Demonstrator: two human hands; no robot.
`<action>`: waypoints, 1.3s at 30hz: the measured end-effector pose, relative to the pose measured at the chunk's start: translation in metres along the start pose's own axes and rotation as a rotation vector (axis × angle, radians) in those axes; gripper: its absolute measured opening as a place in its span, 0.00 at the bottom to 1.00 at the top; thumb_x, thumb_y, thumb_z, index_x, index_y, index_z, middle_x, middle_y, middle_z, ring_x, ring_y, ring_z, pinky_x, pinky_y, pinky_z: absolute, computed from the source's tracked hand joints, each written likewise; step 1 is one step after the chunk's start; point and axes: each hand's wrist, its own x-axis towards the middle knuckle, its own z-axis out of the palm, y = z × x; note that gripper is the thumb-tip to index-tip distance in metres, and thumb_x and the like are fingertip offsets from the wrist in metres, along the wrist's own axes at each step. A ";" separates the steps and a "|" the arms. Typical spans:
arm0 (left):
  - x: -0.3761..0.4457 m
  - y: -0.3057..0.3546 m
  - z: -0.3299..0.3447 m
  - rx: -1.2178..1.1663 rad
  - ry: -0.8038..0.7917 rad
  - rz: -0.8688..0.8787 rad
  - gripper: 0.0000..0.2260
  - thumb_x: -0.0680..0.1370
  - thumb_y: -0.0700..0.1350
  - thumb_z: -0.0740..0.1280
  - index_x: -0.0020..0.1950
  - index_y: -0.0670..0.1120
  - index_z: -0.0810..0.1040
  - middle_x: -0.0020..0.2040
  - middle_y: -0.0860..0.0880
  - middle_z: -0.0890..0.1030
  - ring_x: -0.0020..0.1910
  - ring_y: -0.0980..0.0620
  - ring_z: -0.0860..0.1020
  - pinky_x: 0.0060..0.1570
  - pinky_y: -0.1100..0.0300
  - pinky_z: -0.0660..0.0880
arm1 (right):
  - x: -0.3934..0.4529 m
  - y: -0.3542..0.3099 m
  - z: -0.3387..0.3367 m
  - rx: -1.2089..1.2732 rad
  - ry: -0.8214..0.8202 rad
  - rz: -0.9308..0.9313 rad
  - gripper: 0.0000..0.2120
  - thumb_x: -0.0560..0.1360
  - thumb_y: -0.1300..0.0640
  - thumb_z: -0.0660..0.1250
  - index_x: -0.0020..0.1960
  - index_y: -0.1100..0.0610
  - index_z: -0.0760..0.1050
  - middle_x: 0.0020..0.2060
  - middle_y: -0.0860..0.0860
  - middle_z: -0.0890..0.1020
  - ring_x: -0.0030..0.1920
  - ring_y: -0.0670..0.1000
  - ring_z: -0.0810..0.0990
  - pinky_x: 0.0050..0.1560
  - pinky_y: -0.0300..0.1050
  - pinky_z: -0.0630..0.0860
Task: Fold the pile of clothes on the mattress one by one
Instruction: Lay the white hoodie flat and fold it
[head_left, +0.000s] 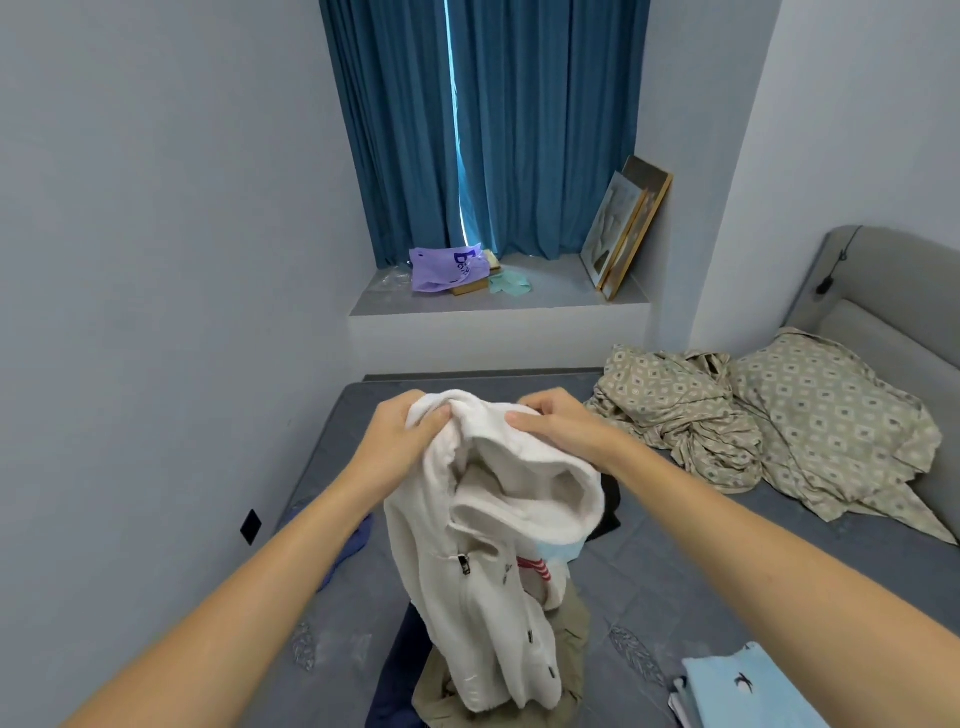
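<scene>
Both hands grip a white fleece jacket (488, 525) by its top edge, left hand (402, 441) and right hand (556, 423) pinching it side by side; it hangs below them over the clothes pile (566, 649) on the grey mattress (675, 571).

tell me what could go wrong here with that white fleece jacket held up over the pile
1. Both the left hand and right hand grip the white fleece jacket bunched at its top, so it may be laid down twisted rather than flat.
2. Its hem hangs onto the clothes pile; lifting or swinging it could drag the pile's loose garments along.
3. The folded light blue garment lies nearby; spreading the jacket that way could muss it.
</scene>
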 end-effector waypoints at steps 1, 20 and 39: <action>0.001 0.002 0.001 0.060 -0.008 -0.003 0.16 0.74 0.61 0.71 0.43 0.49 0.79 0.38 0.55 0.81 0.37 0.61 0.77 0.39 0.67 0.73 | 0.003 -0.006 0.001 0.007 0.014 -0.020 0.16 0.81 0.52 0.70 0.39 0.59 0.74 0.34 0.51 0.71 0.35 0.49 0.68 0.36 0.44 0.62; 0.001 -0.010 -0.019 -0.410 0.159 -0.221 0.18 0.73 0.66 0.75 0.57 0.57 0.86 0.56 0.49 0.87 0.54 0.51 0.86 0.44 0.60 0.82 | -0.003 0.026 0.027 0.537 -0.300 0.251 0.29 0.77 0.45 0.71 0.71 0.61 0.76 0.65 0.61 0.81 0.63 0.62 0.79 0.64 0.56 0.75; -0.006 -0.141 -0.100 -0.090 0.336 -0.422 0.10 0.81 0.63 0.66 0.45 0.65 0.85 0.46 0.61 0.87 0.45 0.65 0.84 0.38 0.66 0.77 | 0.110 0.026 0.098 0.091 0.175 0.197 0.17 0.80 0.46 0.68 0.37 0.54 0.70 0.35 0.52 0.71 0.36 0.50 0.69 0.38 0.45 0.66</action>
